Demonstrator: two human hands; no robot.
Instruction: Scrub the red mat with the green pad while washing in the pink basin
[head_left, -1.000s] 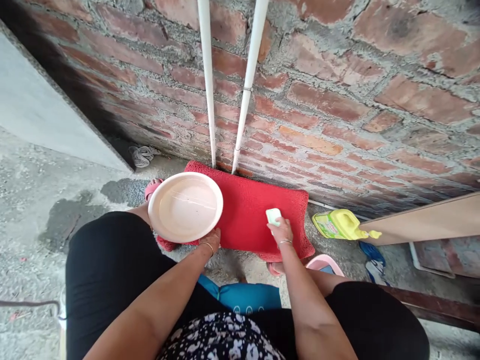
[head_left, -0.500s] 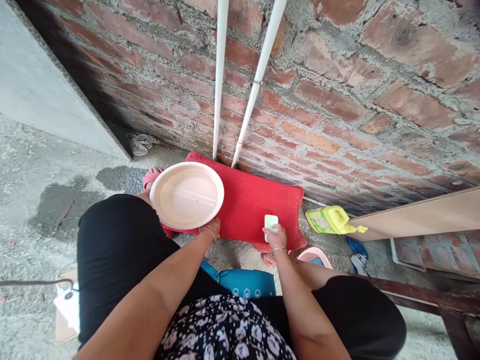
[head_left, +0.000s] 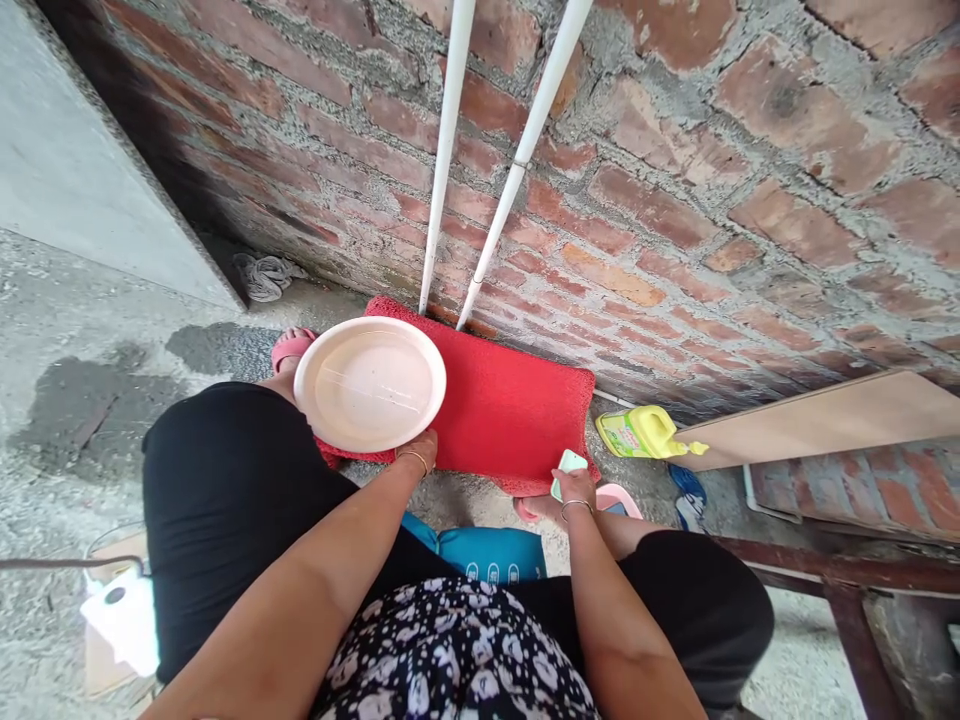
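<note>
A pale pink plastic basin [head_left: 309, 385] with a shallow layer of clear water sits over the left end of a red mat [head_left: 502, 400]. My left hand [head_left: 421, 451] is closed at the basin's near right rim, its fingertips partly hidden by the basin. My right hand [head_left: 577, 487] grips a pale green scrub brush [head_left: 570, 463], flat and rounded at the corners; any bristles underneath are out of sight. That hand is at the mat's near right corner.
A brick wall [head_left: 637, 220] with two white pipes [head_left: 491, 250] rises behind the mat. To the right stand a yellow detergent bottle [head_left: 637, 432], a pink tub [head_left: 619, 498] and a board [head_left: 817, 415]. A teal bag [head_left: 487, 552] lies between my knees.
My right hand has moved right and nearer to me with the brush, from the mat's middle right to its corner. My left hand stays at the basin. The view has shifted slightly.
</note>
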